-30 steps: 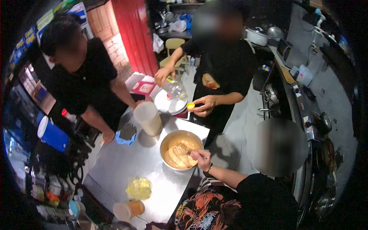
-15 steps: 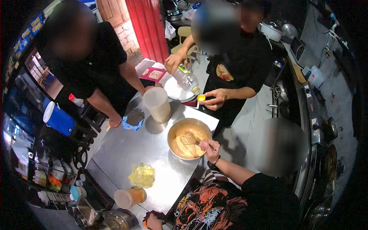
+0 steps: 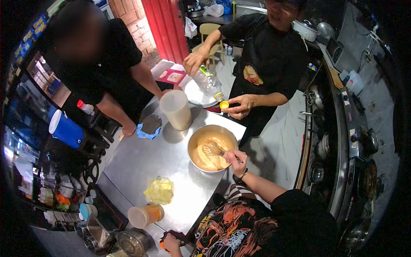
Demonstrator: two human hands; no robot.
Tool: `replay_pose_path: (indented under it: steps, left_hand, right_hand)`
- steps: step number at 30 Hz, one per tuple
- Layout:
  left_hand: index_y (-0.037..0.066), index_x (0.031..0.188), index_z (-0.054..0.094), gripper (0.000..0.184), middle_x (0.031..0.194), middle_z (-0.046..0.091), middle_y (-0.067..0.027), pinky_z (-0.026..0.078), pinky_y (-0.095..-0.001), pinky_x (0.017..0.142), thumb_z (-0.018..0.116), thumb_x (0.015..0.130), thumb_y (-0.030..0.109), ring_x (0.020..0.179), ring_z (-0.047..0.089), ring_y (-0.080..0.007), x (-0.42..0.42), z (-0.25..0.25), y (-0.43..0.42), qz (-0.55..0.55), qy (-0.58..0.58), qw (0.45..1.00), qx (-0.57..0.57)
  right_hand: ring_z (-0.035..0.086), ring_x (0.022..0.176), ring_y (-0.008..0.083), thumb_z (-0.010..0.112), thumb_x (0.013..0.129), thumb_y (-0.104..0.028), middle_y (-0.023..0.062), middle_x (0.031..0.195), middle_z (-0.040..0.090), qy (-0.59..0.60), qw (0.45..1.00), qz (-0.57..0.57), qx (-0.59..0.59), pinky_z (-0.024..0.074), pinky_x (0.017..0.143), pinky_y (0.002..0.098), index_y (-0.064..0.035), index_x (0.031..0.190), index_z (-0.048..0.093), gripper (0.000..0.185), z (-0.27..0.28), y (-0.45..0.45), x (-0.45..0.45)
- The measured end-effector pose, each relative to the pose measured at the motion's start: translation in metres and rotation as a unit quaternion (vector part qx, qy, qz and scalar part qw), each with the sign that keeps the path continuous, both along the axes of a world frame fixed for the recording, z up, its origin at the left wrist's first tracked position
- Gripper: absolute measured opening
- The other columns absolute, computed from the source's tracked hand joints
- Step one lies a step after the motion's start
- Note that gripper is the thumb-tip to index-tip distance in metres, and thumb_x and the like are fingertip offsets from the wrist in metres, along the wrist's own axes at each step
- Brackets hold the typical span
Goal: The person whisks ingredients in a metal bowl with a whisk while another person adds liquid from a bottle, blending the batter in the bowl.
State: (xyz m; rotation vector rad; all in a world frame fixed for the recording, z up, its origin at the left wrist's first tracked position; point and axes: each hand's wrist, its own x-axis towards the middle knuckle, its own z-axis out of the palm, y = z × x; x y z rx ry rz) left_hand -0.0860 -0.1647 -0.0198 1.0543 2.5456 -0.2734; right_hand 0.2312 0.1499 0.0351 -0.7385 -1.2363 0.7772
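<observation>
Right grip [image 3: 234, 158] on whisk [image 3: 212, 148], in bowl [image 3: 200, 133], tall container [image 3: 176, 110] near, tilted bottle [image 3: 208, 83] beyond

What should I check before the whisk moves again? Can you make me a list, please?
1. Right hand gripping the whisk: ok.
2. Whisk wires down in the mixture: ok.
3. Left hand steadying the bowl: not ok, it is down by the person's body, away from the bowl.
4. Bowl well away from the edge of the table: not ok, it is close to the edge.
5. Mixture free of lumps: cannot tell, too small to see.
6. Liquid in the yellow cap under the bottle: cannot tell.
</observation>
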Motion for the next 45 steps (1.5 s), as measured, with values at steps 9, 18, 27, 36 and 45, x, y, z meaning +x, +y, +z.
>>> replay_pose_path:
  steps: [9,18,27,36,45]
  left_hand:
    - [0.013,0.070,0.056,0.038,0.070,0.064,-0.0062,0.051,-0.0383,0.062,0.084,0.045,0.015,0.071,0.065,-0.0270,-0.009,-0.022,-0.004,0.006,0.015,1.000,-0.016]
    - [0.013,0.065,0.059,0.007,0.067,0.062,-0.0097,0.047,-0.0412,0.059,0.063,0.060,0.010,0.064,0.062,-0.0300,-0.004,-0.007,-0.003,-0.009,-0.004,1.000,0.022]
    - [0.014,0.065,0.053,0.039,0.066,0.061,-0.0033,0.049,-0.0371,0.060,0.086,0.042,0.015,0.068,0.063,-0.0255,-0.012,-0.026,-0.007,0.011,0.020,1.000,-0.014]
    - [0.014,0.061,0.051,0.035,0.064,0.060,-0.0052,0.047,-0.0374,0.058,0.081,0.043,0.011,0.066,0.062,-0.0272,-0.012,-0.022,-0.011,0.030,-0.010,0.999,0.024]
    - [0.014,0.060,0.050,0.035,0.065,0.061,-0.0070,0.047,-0.0374,0.059,0.079,0.041,0.009,0.066,0.061,-0.0295,-0.011,-0.017,-0.009,0.048,-0.025,0.998,0.028]
  right_hand:
    - [0.051,0.049,0.0121,0.050,0.087,-0.008,0.0059,0.055,0.053,-0.015,1.000,-0.006,0.003,0.0411,0.050,0.0256,0.0035,0.064,0.055,0.026,-0.004,0.000,0.000]
    - [0.050,0.050,0.0117,0.050,0.087,-0.007,0.0060,0.055,0.053,-0.012,1.000,0.005,-0.011,0.0412,0.051,0.0256,0.0037,0.064,0.054,0.026,-0.001,-0.003,-0.001]
    - [0.048,0.049,0.0116,0.047,0.087,-0.003,0.0068,0.056,0.051,-0.007,1.000,0.015,0.011,0.0397,0.049,0.0254,0.0040,0.063,0.051,0.025,0.001,-0.005,-0.002]
    - [0.048,0.050,0.0116,0.048,0.088,-0.004,0.0065,0.056,0.051,-0.015,1.000,0.014,-0.003,0.0386,0.049,0.0252,0.0041,0.065,0.052,0.025,0.001,-0.008,-0.002]
    - [0.050,0.051,0.0119,0.048,0.088,-0.006,0.0065,0.057,0.053,-0.002,1.000,0.021,0.011,0.0399,0.050,0.0247,0.0043,0.065,0.054,0.025,-0.001,-0.007,-0.002]
